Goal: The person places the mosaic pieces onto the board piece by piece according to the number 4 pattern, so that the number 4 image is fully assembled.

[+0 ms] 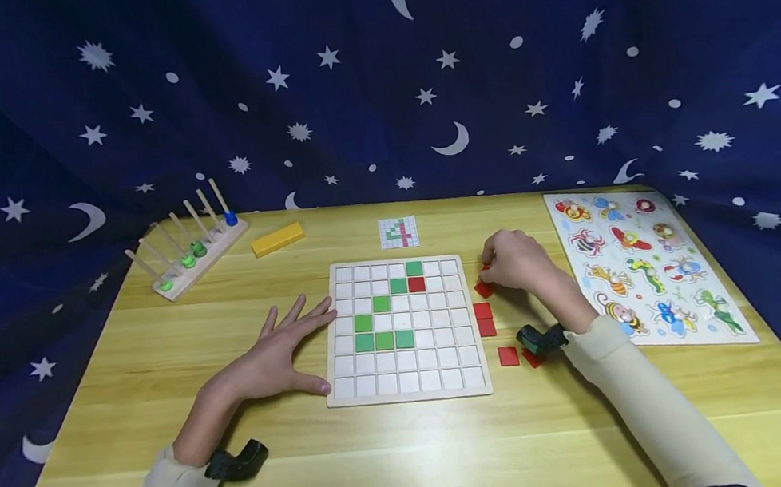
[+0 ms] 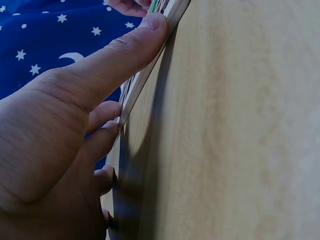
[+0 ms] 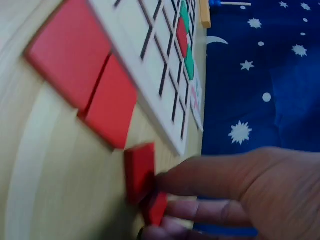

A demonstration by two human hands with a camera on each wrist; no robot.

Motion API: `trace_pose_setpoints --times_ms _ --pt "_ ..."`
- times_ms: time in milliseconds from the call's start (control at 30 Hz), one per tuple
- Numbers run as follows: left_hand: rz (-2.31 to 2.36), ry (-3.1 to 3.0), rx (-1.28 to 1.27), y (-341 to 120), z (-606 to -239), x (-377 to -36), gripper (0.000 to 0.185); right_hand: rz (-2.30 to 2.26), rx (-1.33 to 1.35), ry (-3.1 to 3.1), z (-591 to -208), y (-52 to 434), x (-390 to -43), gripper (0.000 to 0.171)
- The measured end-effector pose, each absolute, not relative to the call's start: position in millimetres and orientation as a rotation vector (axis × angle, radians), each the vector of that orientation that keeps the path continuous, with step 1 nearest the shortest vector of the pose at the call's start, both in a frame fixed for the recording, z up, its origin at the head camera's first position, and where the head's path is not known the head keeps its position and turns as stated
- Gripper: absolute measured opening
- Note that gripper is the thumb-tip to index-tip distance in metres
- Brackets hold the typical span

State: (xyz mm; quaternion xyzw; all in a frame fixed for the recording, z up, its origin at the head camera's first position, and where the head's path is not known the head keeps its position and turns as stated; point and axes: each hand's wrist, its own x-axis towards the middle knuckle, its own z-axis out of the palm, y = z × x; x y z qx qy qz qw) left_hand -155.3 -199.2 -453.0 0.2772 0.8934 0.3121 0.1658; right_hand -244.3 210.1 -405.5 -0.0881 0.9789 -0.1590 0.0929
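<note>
seven green tiles [image 1: 384, 341] and one red tile [image 1: 416, 285] set in one grid board [image 1: 408, 384]; about six loose red tiles [image 1: 508, 356] right of it; one yellow block [image 1: 277, 239] far left.

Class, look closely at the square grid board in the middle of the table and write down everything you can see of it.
The grid board is a pale, wooden-looking square tray lying flat on the yellow table. Dark lines divide it into rows of white cells. Seven cells hold green tiles, forming a stepped shape, and one holds a red tile near the top. The left hand rests against its left edge, with the thumb and fingertips touching the rim. Loose red tiles lie just off its right side.
</note>
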Motion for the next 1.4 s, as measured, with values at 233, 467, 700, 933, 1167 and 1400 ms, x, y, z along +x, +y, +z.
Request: trace_pose_setpoints --times_ms 233,467,700,933,1167,1400 --pt "0.899 2.536 0.782 -199.3 -452.5 -154.9 0.107 -0.439 -0.152 2.887 -403.3 200.2 -245.7 0.039" --pt "0.897 2.534 0.792 -198.5 -452.9 -156.0 0.107 -0.466 -0.143 2.970 -406.6 204.6 -242.0 0.023" --pt "0.886 2.545 0.786 -200.0 -454.1 -155.9 0.108 -0.537 -0.401 3.081 -402.5 204.4 -239.4 0.023" --pt "0.892 2.542 0.795 -199.7 -455.5 -156.5 0.108 -0.622 -0.639 3.094 -411.0 196.8 -232.2 0.023" --pt "0.890 2.545 0.791 -200.2 -455.8 -156.3 0.107 -0.631 -0.757 3.035 -414.4 181.8 -225.6 0.026" --pt "0.889 2.544 0.799 -200.2 -455.3 -156.5 0.107 -0.627 -0.851 3.030 -417.0 166.3 -220.6 0.021"
